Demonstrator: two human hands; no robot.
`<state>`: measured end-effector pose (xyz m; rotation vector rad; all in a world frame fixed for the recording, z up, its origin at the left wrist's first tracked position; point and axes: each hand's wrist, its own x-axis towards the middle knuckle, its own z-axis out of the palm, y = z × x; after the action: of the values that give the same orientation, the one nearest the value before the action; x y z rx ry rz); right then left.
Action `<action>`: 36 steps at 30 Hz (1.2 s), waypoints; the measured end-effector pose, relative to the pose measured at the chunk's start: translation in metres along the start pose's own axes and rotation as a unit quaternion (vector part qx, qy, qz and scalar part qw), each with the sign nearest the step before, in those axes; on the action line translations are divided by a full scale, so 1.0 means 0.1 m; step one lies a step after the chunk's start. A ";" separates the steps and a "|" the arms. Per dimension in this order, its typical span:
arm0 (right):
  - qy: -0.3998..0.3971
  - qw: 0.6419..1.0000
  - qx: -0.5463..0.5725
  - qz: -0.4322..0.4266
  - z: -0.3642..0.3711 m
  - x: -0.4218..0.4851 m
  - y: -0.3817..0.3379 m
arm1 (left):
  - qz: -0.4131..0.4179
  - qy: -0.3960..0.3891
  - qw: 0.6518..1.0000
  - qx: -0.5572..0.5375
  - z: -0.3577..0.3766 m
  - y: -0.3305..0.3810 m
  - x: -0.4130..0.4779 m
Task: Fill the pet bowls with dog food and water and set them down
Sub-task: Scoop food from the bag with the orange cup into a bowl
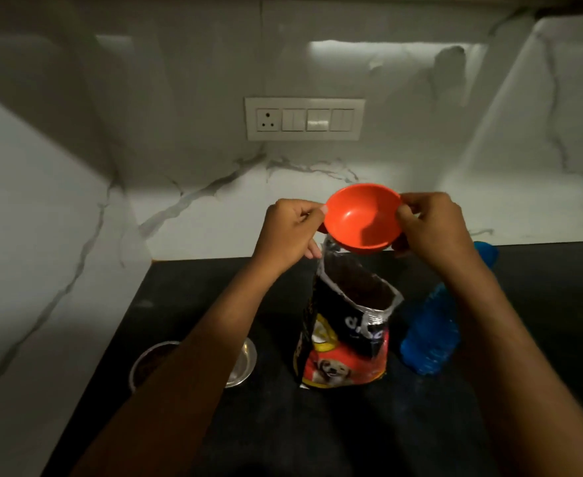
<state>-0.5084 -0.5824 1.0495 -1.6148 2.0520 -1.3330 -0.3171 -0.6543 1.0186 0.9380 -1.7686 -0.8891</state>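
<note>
1. I am looking at a white marble wall [180, 201] with a switch plate [304, 119] on it. A black table [352, 425] is sitting under it.
2. Both hands are holding the orange bowl [362, 218] up in the air, just above the open dog food bag [345, 325]. The left hand [290, 232] is pinching one side of the rim and the right hand [431, 225] the other, so each grip is clamped on the bowl.
3. The bowl is looking empty and seems to be tipping toward me.
4. A steel bowl [245, 364] is sitting on the table, partly hiding under my left arm, with something dark in it. A blue water bottle [431, 335] is standing just beside the bag.
5. I am thinking the bowl could bump the tall bag and knock it over, spilling food. My right arm is reaching over the bottle and could push it down too.
</note>
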 end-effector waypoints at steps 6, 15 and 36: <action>-0.087 0.995 -0.010 0.050 0.03 0.02 0.40 | 0.068 0.014 0.988 0.139 0.19 -0.19 -0.03; -0.251 0.950 -0.175 -0.056 0.47 0.27 0.58 | 0.063 0.053 0.985 0.149 0.30 -0.22 -0.01; -0.157 0.981 0.072 -0.083 0.24 0.14 1.01 | 0.073 -0.017 0.952 0.297 1.15 0.41 -0.18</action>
<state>-0.5658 -0.6076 0.9653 -1.8274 1.6330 -1.1553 -0.4279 -0.6002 1.0105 1.1477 -2.1544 -0.2694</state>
